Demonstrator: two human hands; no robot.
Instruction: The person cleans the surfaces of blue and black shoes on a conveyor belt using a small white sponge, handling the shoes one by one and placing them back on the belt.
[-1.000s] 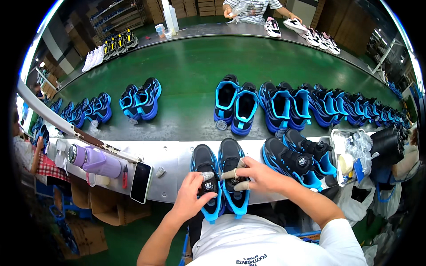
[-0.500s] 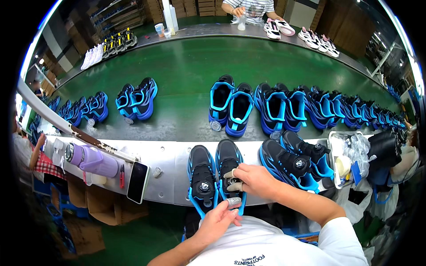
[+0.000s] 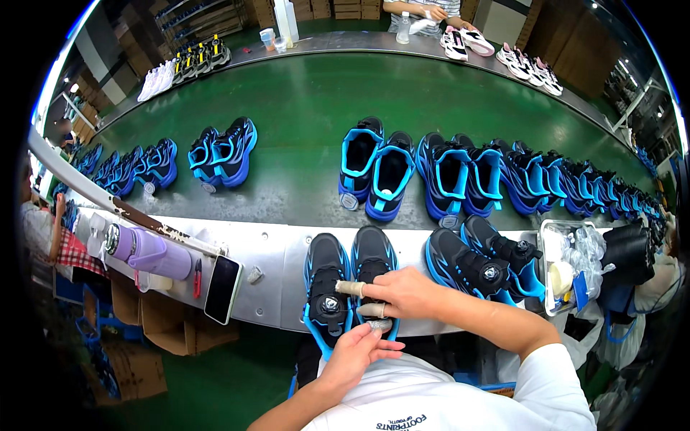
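Resting at the near edge of a metal workbench (image 3: 273,266), a pair of black-and-blue sneakers sits toes away from the person; this pair serves as the landmark for all places below.

- Right sneaker (image 3: 374,269) of the pair: the right hand (image 3: 406,294) lies across its upper, fingers curled and pressed down on it, two fingers wrapped in pale tape.
- Left hand (image 3: 356,355): just below the heel of the right sneaker, fingers loosely curled, fingertips meeting a small grey part (image 3: 379,325) at the heel; whether it is pinched or only touched cannot be told.
- Left sneaker (image 3: 325,287) of the pair: beside the right one, touching it, with a round dial closure on top; no hand on it.
- Second pair of black-and-blue sneakers (image 3: 485,262): just right of the landmark pair, lying at an angle.
- Clear plastic tray (image 3: 550,237): right of the second pair, holding bags and small pale items.
- Smartphone (image 3: 223,287): left of the landmark pair, screen dark, lying flat on the bench.
- Purple bottle (image 3: 147,251): further left than the phone, on its side.
- Green conveyor belt (image 3: 302,108): beyond the landmark pair, carrying rows of blue sneakers (image 3: 377,169) with open collars facing the person.
- White and pink sneakers (image 3: 460,42): far across the belt, near another person's hands.
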